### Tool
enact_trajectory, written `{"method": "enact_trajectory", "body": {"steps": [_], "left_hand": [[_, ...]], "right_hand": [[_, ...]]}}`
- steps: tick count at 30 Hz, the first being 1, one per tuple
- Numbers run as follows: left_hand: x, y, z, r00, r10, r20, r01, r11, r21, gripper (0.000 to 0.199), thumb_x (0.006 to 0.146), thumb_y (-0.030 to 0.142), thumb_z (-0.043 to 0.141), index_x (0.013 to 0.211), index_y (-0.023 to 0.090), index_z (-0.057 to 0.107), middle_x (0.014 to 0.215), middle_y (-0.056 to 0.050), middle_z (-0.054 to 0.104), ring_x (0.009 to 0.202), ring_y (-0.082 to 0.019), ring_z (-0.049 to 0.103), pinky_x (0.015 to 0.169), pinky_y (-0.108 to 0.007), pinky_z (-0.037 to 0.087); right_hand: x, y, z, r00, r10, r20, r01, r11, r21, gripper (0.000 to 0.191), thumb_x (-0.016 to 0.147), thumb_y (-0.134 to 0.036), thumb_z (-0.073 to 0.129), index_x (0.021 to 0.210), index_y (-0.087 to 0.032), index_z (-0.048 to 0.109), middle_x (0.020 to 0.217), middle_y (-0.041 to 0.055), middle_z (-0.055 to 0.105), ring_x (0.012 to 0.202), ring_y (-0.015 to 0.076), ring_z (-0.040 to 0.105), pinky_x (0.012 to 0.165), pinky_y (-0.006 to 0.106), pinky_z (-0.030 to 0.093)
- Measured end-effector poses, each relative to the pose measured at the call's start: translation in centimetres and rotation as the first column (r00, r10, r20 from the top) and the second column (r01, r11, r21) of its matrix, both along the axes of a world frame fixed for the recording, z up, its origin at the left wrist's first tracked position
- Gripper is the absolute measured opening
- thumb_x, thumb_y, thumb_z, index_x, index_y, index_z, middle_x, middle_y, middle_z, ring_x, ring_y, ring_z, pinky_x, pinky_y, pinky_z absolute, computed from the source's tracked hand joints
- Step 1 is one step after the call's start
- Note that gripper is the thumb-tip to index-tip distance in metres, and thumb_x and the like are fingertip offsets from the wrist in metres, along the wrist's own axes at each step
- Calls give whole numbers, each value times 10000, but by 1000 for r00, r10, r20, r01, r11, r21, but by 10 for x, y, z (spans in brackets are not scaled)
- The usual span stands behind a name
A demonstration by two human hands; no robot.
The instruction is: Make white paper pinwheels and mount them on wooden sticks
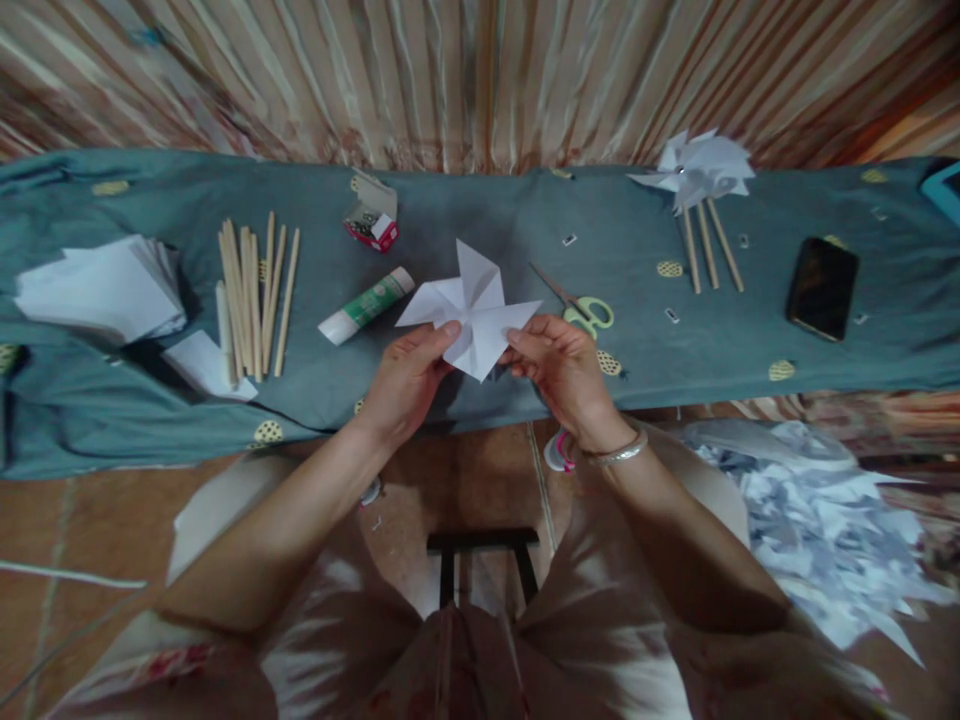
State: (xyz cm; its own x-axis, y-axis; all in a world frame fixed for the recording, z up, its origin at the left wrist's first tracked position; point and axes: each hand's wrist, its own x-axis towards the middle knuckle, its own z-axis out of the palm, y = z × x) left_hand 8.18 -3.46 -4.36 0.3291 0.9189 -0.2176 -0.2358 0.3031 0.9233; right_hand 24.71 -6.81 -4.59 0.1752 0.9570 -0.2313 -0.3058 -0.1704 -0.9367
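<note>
Between my two hands is a white paper pinwheel [469,312] with pointed blades, raised over the green cloth. My left hand [412,375] pinches its lower left part, thumb on top. At its right blade, my right hand [559,365] has thumb and fingers closed on the paper. A glue stick [367,305] with a green label lies left of the pinwheel. To the right, close to my right hand, lie scissors [577,303] with pale green handles. A small open red box [373,212] of metal bits stands behind the glue.
At left are a stack of white paper [101,290] and several wooden sticks [255,300]. Finished pinwheels [701,172] on sticks and a black phone [823,288] lie at right. A heap of white paper pieces [825,530] is on the right, below table level. Striped curtains [465,80] hang behind.
</note>
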Motion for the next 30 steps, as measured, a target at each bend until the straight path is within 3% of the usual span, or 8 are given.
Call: {"method": "enact_trajectory", "body": {"steps": [5,9,12,16,21,27,30], "left_hand": [[4,0,-1,996,70,55,-66,995,-71,187,760,335,725,853,173,710,910,-51,756,943,-220,690,869,-363,526],[1,2,-2,998,56,29,-53,995,-89,120,753,295,717,800,185,719,854,-45,750,923,-238,695,867,-390,520],[-2,2,-1,1000,-1,-12,0,997,-73,109,758,300,703,753,193,718,842,-50,748,919,-258,695,841,-402,526],[-1,0,1,997,-72,11,73,987,-141,150,715,320,733,724,171,721,752,-45,734,801,-231,701,774,-364,537],[-1,-2,5,994,-98,56,108,971,-215,121,675,254,765,725,145,753,698,-53,734,679,-207,685,705,-335,539],[-3,-2,5,992,-128,18,129,965,-230,117,688,256,760,665,142,752,650,-64,723,633,-200,671,640,-319,523],[-3,-3,5,990,-140,9,139,965,-224,111,692,262,755,654,158,751,636,-50,718,634,-194,673,639,-309,523]], "right_hand": [[1,-10,4,988,58,142,-71,993,94,328,693,-445,827,775,-216,607,660,-32,696,604,113,671,506,203,507],[11,-18,10,960,90,264,-146,969,197,332,796,-398,742,1082,-263,642,853,-10,747,731,147,711,599,261,560],[19,-20,15,910,92,405,-185,963,197,380,865,-363,655,1239,-310,616,974,7,752,800,172,719,651,311,587],[22,-24,21,867,68,493,-191,960,204,329,850,-337,673,1177,-316,682,1117,23,746,903,210,719,721,364,613],[23,-30,29,853,71,518,-239,934,267,172,839,-300,709,1003,-293,760,1248,18,703,1137,244,669,913,410,585],[30,-32,33,718,97,689,-345,910,231,167,877,-325,688,1029,-320,757,1386,20,616,1225,281,616,886,460,586],[30,-32,33,696,106,710,-379,894,239,166,890,-337,681,1040,-327,751,1391,18,608,1223,280,616,895,470,582]]}}
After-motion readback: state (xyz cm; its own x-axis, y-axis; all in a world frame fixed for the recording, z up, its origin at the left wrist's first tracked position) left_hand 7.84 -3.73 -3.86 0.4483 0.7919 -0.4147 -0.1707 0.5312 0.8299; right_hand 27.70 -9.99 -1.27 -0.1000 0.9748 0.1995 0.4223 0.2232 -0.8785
